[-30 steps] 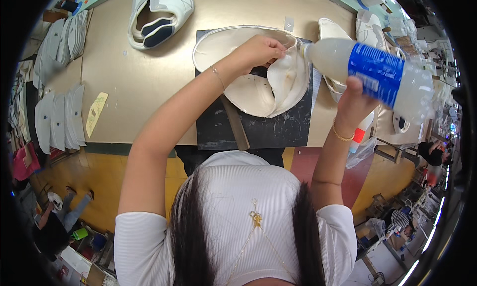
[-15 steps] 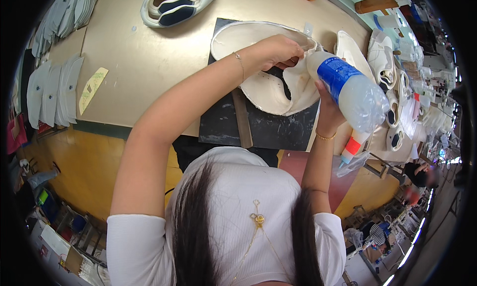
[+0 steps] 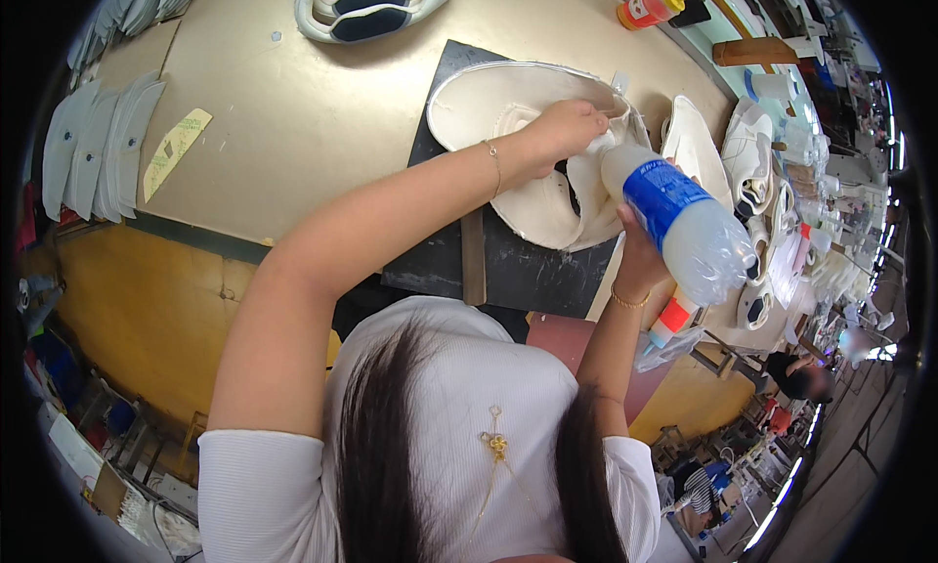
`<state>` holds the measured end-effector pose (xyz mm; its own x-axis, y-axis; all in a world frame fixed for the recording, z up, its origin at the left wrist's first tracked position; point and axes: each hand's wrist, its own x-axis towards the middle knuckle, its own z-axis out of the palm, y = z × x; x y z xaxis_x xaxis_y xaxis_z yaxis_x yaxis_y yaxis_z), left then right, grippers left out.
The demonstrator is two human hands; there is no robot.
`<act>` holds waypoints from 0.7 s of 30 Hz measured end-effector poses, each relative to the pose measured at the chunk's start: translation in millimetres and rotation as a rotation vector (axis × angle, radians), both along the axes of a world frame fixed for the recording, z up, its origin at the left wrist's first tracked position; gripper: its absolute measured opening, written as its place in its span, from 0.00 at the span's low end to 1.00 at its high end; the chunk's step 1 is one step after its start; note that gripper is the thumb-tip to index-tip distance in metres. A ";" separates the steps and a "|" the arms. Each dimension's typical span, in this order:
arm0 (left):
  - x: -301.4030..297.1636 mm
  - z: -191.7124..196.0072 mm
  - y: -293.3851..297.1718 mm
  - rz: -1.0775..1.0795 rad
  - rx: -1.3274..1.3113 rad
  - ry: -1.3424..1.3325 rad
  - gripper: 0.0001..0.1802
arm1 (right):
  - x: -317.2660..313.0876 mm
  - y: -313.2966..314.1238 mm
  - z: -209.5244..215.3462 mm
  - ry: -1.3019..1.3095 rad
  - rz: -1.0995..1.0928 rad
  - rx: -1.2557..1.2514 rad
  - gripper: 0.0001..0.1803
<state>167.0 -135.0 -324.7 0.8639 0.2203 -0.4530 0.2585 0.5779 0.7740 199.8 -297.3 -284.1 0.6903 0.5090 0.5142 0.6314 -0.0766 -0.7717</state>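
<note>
My left hand (image 3: 565,131) presses down on a cream shoe upper (image 3: 508,123) that lies flat on a dark cutting mat (image 3: 523,270). My right hand (image 3: 637,245) grips a clear plastic bottle (image 3: 679,221) with a blue label from underneath. The bottle is tilted, its neck pointing at the upper right beside my left hand. The bottle's cap end is hidden behind my left fingers.
A white and navy shoe upper (image 3: 371,1) lies at the table's far side. Stacks of white cut pieces (image 3: 98,148) sit at the left edge, more white uppers (image 3: 752,162) at the right. An orange squeeze bottle (image 3: 650,8) stands far right. A brown strip (image 3: 473,260) lies on the mat.
My right hand has brought the bottle down and leftward, tilting its neck onto the upper. My left hand has stayed pressed on the upper.
</note>
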 end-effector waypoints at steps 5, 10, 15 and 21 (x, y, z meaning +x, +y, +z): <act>0.6 -3.6 -1.3 0.037 -0.016 0.007 0.09 | -6.4 -12.0 15.6 0.068 -0.109 0.187 0.60; -3.6 2.8 -3.2 0.060 -0.050 -0.041 0.09 | 3.5 4.2 17.8 -0.032 -0.121 0.107 0.57; -5.3 -3.7 -6.5 0.064 -0.098 -0.136 0.09 | 10.8 13.9 17.5 -0.316 -0.124 -0.140 0.52; -8.6 -2.0 -10.6 0.164 -0.063 -0.109 0.08 | 24.4 -1.8 5.7 -0.423 -0.167 -0.214 0.46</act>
